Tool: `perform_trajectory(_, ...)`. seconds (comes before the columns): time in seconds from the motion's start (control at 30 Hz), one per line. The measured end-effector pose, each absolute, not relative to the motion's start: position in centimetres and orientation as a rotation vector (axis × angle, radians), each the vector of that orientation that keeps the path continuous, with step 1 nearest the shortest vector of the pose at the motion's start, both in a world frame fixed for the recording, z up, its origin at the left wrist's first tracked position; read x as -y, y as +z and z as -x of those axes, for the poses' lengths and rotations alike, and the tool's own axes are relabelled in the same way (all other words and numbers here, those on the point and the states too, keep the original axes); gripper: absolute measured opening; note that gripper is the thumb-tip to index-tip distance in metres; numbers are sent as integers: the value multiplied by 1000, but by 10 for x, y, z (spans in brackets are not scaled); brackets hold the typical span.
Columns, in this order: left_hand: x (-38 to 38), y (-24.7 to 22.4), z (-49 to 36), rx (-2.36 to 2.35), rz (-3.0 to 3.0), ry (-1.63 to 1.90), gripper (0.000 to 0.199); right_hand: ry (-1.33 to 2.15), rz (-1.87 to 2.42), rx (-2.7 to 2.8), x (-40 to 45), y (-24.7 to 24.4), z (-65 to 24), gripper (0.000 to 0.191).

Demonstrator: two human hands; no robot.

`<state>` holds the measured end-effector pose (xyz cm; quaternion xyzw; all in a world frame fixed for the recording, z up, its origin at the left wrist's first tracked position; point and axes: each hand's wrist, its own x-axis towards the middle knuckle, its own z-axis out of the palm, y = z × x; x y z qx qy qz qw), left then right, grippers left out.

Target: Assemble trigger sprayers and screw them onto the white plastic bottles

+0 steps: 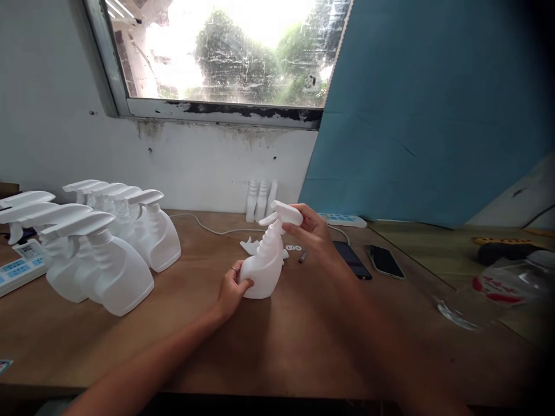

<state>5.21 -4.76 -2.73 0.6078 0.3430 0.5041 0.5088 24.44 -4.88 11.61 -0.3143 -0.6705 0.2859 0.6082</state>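
A white spray bottle (265,263) stands slightly tilted over the table in front of me. My left hand (232,292) is closed around its lower left side, thumb across the front, a ring on one finger. At the bottle's neck sits a white trigger sprayer head (286,212), its nozzle pointing left. My right hand (310,230) pinches the rear of that head between thumb and fingers. Behind the bottle lie loose white plastic parts (248,247), partly hidden by it, with small white rings (293,248) and a short dark cylindrical piece (302,256) to their right.
Several white spray bottles (125,277) with heads stand in rows at the left, near a power strip (19,271). White bottle-shaped pieces (262,202) lean against the wall. Two phones (385,262) and a clear plastic bottle (498,292) are on the right. A white cable (208,231) crosses the back.
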Motion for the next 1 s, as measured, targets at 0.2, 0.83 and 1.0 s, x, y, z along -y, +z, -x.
perform_trajectory(0.2, 50, -34, -58, -710, -1419, 1140, 39, 785, 735, 1489, 49, 115, -222, 33)
perform_trajectory(0.83, 53, 115, -69, -393, -1405, 1463, 51, 970, 674, 1264, 50, 71, -200, 31)
perform_trajectory(1.0, 45, 139, -78, -491, -1523, 1301, 32, 1018, 592, 1268, 54, 72, -203, 30)
